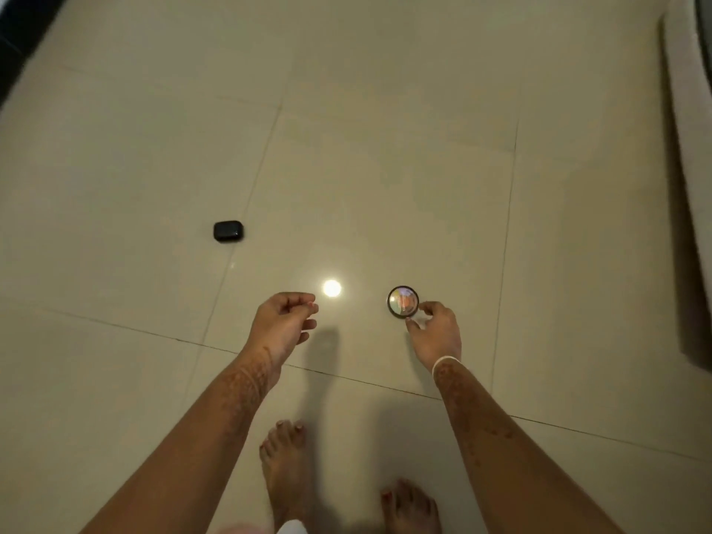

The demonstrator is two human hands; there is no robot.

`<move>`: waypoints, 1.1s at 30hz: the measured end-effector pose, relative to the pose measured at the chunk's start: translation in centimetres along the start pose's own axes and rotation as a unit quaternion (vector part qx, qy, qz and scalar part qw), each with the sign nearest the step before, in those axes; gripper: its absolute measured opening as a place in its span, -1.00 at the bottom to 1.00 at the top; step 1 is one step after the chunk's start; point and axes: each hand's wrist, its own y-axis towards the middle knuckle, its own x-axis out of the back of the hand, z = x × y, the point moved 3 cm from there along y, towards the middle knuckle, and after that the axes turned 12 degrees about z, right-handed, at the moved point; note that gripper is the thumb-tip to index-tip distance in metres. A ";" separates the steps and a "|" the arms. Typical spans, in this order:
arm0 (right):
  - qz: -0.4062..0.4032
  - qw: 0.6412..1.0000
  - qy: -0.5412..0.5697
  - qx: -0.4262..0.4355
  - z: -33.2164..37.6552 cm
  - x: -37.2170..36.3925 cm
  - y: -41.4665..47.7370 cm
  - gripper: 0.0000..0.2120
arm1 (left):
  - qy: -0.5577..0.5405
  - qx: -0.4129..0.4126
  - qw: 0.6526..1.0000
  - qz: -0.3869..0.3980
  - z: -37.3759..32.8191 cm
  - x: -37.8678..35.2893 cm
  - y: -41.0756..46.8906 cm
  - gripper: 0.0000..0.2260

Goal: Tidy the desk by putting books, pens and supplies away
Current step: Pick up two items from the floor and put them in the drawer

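A: Item one — small round mirror, dark rim, held at its edge by the right hand; grip closed on the rim between thumb and fingertips, mirror in the air above the floor.

B: Left hand?

A: Fingers loosely curled, pinched together at the tips. Nothing visible in them; too small to say for sure.

B: Item two?

A: Small black case with rounded corners, lying on the floor well to the left, apart from both hands.

B: Progress?

A: No desk, books or pens in view, so I cannot judge what is put away. My guess is the mirror is being carried off and the case is left to collect.

B: Surface and room?

A: Large glossy cream tiles with thin dark joints, a bright lamp reflection between the hands, bare feet below. Pale furniture edge at right — dark strip at upper left.
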 end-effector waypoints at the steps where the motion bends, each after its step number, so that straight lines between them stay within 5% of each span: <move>1: 0.000 1.000 -0.005 0.006 -0.7 -1.3 1.7 -0.54 | -0.002 0.002 1.000 0.003 1.0 -0.4 2.1 -0.87; 5: -0.012 0.997 -0.073 0.023 -2.2 -5.3 6.0 -0.22 | -0.024 0.006 1.000 0.010 3.8 -1.5 8.5 -0.88; 9: -0.112 0.988 -0.111 0.000 -3.3 -7.1 7.5 -0.02 | -0.085 0.024 0.996 -0.006 6.1 -1.8 12.5 -0.87; 16: -0.258 0.963 -0.067 0.048 -1.7 -7.9 8.9 -0.38 | -0.097 0.014 0.994 -0.042 5.2 2.0 17.2 -0.85; 25: -0.172 0.973 0.057 0.140 10.9 -11.6 12.5 -0.43 | -0.076 -0.069 0.988 -0.113 -0.4 9.8 23.0 -0.88; 33: -0.084 0.964 -0.002 0.253 19.6 -16.4 15.5 -0.33 | 0.186 -0.089 0.953 -0.221 -1.0 20.1 25.7 -0.75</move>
